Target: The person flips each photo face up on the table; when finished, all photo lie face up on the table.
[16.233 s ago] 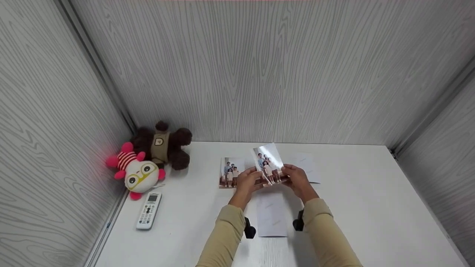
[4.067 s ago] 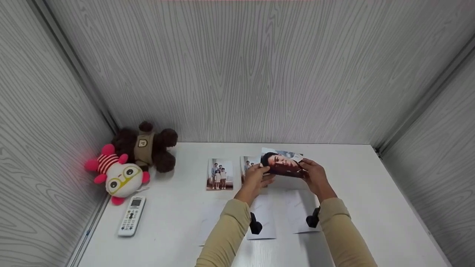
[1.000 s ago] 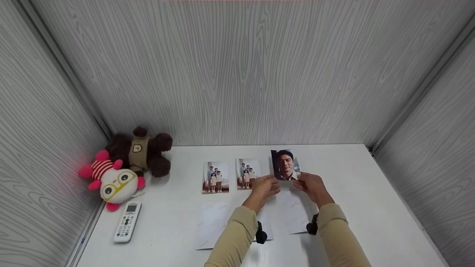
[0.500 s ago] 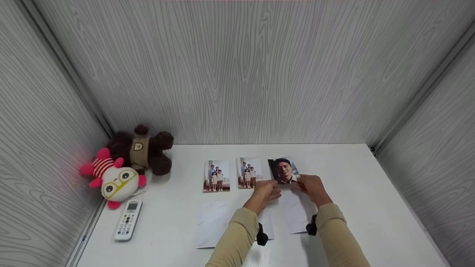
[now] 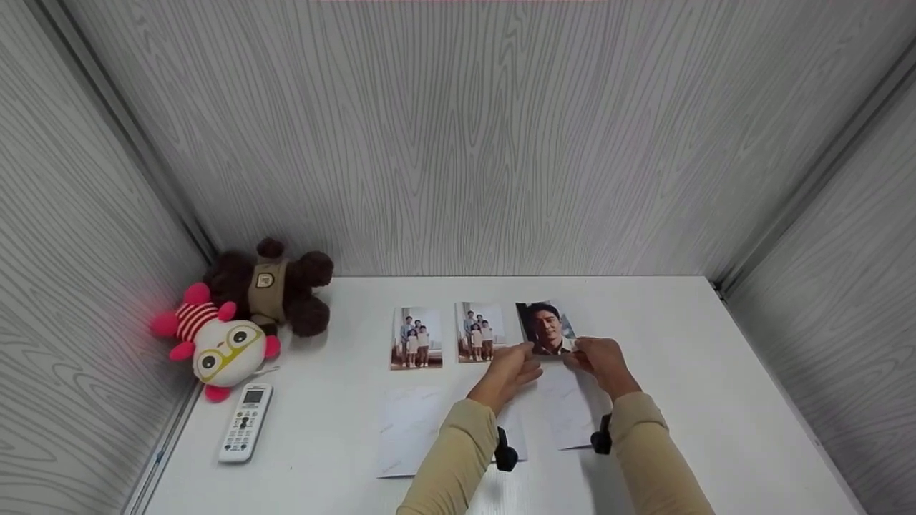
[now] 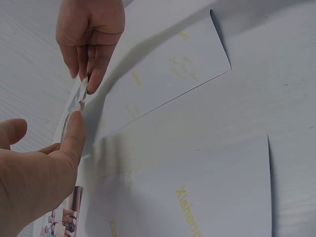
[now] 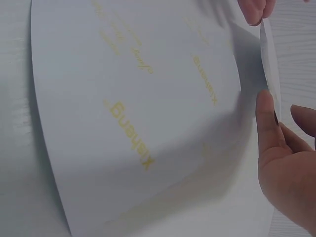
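Note:
A portrait photo [image 5: 545,325] of a dark-haired person is at the right end of the back row in the head view, its near edge between both hands. My left hand [image 5: 504,373] pinches its near left corner. At the near right corner, my right hand [image 5: 602,363] grips it between thumb and fingers. From the right wrist view, the photo [image 7: 269,64] appears edge-on, tilted, with its near edge raised. Two family photos, one left [image 5: 416,339] and one middle [image 5: 479,332], lie flat to its left. Beneath the right hand lies a white sheet [image 5: 572,411] with faint yellow print.
In the front row lie another white sheet [image 5: 409,431] at left and a middle one [image 6: 148,202], partly hidden by the left arm. A remote control [image 5: 245,423], a pink-and-white plush toy [image 5: 230,350] and a brown teddy bear [image 5: 268,293] sit at the table's left side.
Earlier, both hands held a family photo, then the portrait photo sideways. The portrait has since been turned upright and lowered beside the two family photos. Over the last half second it barely moves.

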`<state>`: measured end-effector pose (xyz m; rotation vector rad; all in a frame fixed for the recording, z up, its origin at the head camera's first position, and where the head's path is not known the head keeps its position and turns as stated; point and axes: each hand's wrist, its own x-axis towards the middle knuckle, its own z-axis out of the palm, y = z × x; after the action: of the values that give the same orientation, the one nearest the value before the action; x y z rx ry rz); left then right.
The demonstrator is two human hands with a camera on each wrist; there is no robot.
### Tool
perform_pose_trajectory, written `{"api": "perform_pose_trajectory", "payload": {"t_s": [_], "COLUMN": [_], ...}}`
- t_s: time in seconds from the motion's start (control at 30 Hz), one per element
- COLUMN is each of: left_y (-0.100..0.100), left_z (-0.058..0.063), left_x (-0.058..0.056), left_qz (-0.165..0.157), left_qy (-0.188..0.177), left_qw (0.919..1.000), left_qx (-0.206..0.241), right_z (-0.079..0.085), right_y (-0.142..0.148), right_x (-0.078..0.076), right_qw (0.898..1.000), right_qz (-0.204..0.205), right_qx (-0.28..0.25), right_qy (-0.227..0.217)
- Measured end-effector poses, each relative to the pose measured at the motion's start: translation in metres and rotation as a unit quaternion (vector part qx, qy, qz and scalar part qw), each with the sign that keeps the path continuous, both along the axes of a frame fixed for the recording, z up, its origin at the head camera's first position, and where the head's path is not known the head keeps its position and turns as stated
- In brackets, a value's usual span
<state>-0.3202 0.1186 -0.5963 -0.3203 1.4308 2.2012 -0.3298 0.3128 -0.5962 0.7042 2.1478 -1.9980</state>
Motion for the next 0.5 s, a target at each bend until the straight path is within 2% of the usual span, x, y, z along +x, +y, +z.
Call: {"api": "perform_pose_trajectory", "payload": {"t_s": [0.27, 0.5], "left_y": [-0.0030, -0.0083], "left_z": [0.0016, 0.0062], "left_x": [-0.0039, -0.0085], "left_qz": [-0.009, -0.010], "left_qy": [0.001, 0.006], "left_qw": [1.0000, 0.9999], "left_qx": [-0.004, -0.004], "right_z": [-0.0012, 0.0021], "right_y": [0.0019, 0.0013], "right_x": [-0.0002, -0.0022], "right_qw": [1.000, 1.000], "right_qz": [-0.020, -0.018], "right_qx": [-0.003, 0.008], "right_qy": [-0.011, -0.019]}}
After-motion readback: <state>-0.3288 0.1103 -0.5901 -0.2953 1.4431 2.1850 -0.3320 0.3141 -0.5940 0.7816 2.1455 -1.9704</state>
